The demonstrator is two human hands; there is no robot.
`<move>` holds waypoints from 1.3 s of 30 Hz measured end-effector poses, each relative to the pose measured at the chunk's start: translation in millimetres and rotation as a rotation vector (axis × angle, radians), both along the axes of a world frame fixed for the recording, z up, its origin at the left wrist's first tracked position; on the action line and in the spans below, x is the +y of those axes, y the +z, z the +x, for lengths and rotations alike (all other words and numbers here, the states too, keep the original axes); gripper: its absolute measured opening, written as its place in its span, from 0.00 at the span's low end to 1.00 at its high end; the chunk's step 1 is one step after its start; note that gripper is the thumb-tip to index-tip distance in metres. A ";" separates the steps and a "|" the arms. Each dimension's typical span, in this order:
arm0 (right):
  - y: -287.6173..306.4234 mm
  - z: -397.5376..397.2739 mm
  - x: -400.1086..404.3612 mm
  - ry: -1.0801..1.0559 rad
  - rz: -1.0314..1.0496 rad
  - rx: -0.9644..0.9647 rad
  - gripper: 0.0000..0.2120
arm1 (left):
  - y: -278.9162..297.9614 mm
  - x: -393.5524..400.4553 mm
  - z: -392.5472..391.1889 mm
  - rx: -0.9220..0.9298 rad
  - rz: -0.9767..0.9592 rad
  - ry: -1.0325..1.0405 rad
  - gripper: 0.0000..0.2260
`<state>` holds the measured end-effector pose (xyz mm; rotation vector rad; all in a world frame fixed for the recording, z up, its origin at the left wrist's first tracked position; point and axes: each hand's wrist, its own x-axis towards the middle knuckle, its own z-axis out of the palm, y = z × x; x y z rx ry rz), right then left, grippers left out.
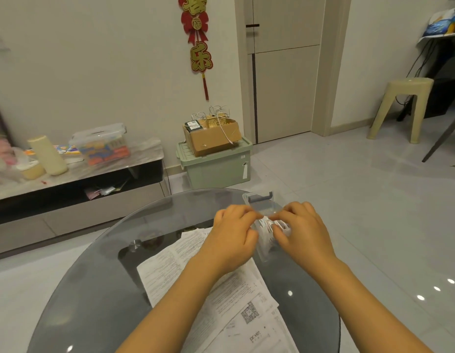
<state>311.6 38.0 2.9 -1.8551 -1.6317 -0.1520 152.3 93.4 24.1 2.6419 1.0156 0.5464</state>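
A small clear packet (265, 226) is pinched between the curled fingers of the left hand (231, 238) and the right hand (305, 234); 1 clear box (259, 198) is seen just beyond the fingertips.

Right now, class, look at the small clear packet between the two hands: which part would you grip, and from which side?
Probably its top edge, pinched from above at both ends, as the left hand and right hand do. The clear packet is thin, limp film sagging between them over the glass table, so its body offers no firm hold.
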 end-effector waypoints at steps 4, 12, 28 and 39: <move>-5.9 -26.5 -10.5 0.214 0.032 -0.042 0.07 | -3.0 -31.4 -42.8 0.050 -0.029 0.085 0.24; -32.1 -64.0 -24.4 0.515 -0.109 -0.141 0.12 | -36.9 -79.0 -106.2 0.269 -0.258 0.252 0.22; -42.8 -65.3 -19.2 0.710 -0.425 -0.237 0.18 | -64.6 -71.7 -126.0 0.357 -0.399 0.221 0.33; -22.5 -62.2 -28.2 0.678 -0.374 0.159 0.08 | -37.7 -72.4 -141.4 -0.067 -0.701 0.123 0.10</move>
